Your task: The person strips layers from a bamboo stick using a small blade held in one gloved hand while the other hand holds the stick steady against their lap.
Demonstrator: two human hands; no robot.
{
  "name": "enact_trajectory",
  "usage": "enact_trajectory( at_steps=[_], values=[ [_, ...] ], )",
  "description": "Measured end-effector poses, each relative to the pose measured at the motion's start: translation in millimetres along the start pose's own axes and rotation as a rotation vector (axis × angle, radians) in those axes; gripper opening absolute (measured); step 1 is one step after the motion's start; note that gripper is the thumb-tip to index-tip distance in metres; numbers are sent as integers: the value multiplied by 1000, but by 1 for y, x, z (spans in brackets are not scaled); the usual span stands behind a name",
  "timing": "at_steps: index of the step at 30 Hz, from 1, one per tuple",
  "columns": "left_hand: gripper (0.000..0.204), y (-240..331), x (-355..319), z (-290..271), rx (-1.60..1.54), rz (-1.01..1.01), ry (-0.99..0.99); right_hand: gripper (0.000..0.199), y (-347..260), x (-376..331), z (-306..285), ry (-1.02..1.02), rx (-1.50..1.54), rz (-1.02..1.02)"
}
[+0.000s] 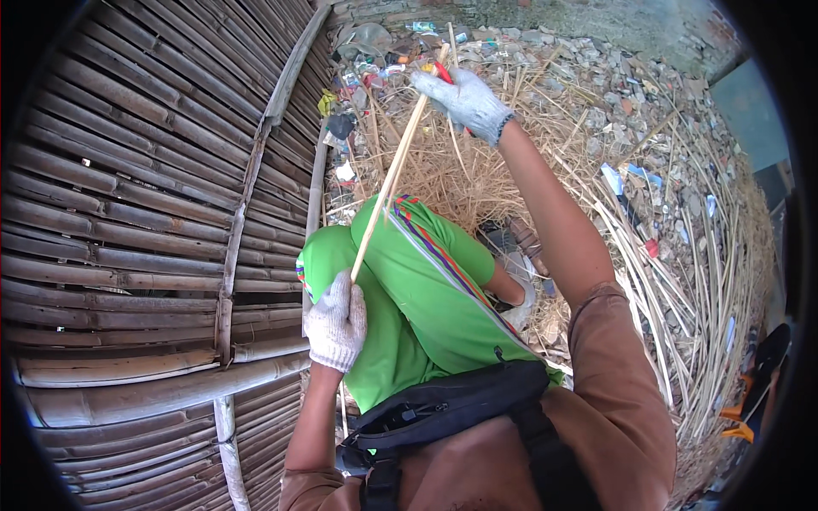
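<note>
L grip (336, 328) curled, R grip (466, 102) fwd

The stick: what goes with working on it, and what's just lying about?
For the job:
- stick
- left hand, right hand
- red thing in the right hand
- probably the loose sticks

Lying about:
- yellow scrap
- white scrap

We see a slatted bamboo panel (145, 230) on our left. Daylight falls on rubbly ground (626, 128) before a weathered wall (554, 17).
</note>
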State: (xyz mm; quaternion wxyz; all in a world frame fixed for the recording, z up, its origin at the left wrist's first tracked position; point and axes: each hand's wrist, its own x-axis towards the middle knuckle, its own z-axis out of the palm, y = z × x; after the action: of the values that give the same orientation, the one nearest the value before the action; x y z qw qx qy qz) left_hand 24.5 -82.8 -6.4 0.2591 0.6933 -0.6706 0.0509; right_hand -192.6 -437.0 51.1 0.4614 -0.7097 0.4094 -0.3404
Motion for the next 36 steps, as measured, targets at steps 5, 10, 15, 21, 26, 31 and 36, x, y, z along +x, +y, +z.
enact_trajectory(
  at_steps=[5, 10, 15, 21, 26, 31, 36],
  values=[
    [36, -11, -5, -3, 208, -59, -42, 60, 14, -3, -19, -167, 71, 15],
    [41, -25, -8, -14, 285, -108, -78, 57, 6, -18, -22, -238, 125, 33],
    [40, -30, -15, -3, 253, -147, -20, 52, -5, -34, -9, -153, 248, 123],
    [38, -18, -4, -1, 116, -167, -21, 43, -15, -42, -8, -161, 342, 6],
    [34, -16, 10, -10, -193, -64, -38, 46, -26, -49, -27, -353, 65, -54],
    [35, -22, 23, -27, -362, -91, -142, 59, -24, -43, -54, -466, -299, -220],
    [36, -17, 31, -32, -364, -74, -176, 39, -4, -67, -35, 25, -614, -308]
  ],
)
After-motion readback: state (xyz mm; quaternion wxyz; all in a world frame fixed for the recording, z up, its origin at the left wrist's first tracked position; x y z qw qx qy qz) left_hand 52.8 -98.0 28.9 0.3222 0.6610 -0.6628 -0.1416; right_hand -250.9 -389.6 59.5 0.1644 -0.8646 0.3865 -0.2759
